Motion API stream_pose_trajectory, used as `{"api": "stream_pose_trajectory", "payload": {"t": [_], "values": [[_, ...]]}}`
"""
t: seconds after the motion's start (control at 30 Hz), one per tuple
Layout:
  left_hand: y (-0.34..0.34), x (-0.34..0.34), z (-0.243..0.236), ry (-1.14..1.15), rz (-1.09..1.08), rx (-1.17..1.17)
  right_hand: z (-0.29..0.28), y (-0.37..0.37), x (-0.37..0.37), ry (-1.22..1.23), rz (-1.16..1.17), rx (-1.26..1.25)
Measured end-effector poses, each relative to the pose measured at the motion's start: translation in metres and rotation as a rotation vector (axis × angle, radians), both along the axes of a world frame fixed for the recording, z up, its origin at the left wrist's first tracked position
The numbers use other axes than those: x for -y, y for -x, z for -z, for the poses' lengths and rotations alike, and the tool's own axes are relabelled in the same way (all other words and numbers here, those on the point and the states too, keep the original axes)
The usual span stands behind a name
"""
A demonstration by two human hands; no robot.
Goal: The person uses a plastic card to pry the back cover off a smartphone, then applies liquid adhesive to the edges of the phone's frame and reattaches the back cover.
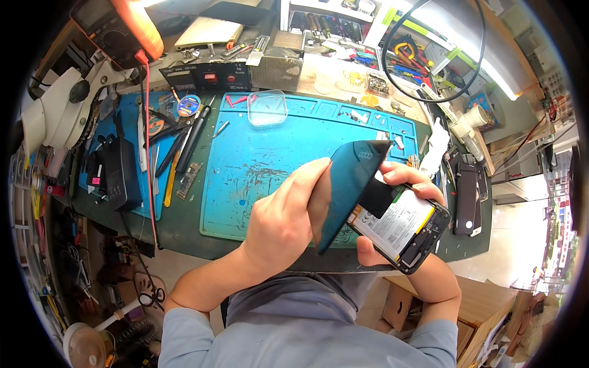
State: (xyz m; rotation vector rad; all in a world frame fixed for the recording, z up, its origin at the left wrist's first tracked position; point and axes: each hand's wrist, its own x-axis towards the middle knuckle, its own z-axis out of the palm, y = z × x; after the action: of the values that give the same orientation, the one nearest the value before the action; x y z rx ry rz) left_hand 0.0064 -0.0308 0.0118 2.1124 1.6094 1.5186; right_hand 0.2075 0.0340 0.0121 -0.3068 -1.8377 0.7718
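Above the near edge of the blue mat, my left hand (pixel 279 214) grips a glossy dark blue phone back cover (pixel 354 184) by its left side. The cover is tilted up on edge. My right hand (pixel 410 176) is wrapped round an opened phone (pixel 423 242), fingers along its far side and thumb at the near side. A white-labelled battery (pixel 392 228) shows inside the phone, with black parts at its lower end. The cover's upper corner hides part of the phone's far end, and I cannot tell whether the two touch there.
The blue work mat (pixel 245 184) bears a clear plastic box (pixel 267 109) and small parts. Screwdrivers and tweezers lie left, near a black box-shaped device (pixel 119 172). A black cable (pixel 392 67) loops overhead at right; a red lead (pixel 149 141) hangs at left.
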Motion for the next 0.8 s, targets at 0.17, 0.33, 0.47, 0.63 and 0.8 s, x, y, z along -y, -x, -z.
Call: {"api": "stream_pose_trajectory", "payload": {"t": [0.17,0.33,0.47,0.63,0.8], "values": [[0.001,0.000,0.001,0.019,-0.008,-0.017,0.003,0.002,0.001,0.021,0.002,-0.032],[0.005,0.000,0.003,0.039,0.006,-0.048,0.001,0.003,0.006,0.041,0.050,0.001],[0.004,-0.001,0.006,0.076,-0.029,-0.004,-0.001,0.004,0.006,0.053,0.039,-0.030],[0.007,-0.001,-0.009,0.210,-0.024,0.230,0.004,0.004,0.009,0.099,-0.009,-0.025],[0.020,-0.008,-0.037,0.296,0.055,0.942,0.024,0.011,0.004,0.128,-0.139,-0.038]]}}
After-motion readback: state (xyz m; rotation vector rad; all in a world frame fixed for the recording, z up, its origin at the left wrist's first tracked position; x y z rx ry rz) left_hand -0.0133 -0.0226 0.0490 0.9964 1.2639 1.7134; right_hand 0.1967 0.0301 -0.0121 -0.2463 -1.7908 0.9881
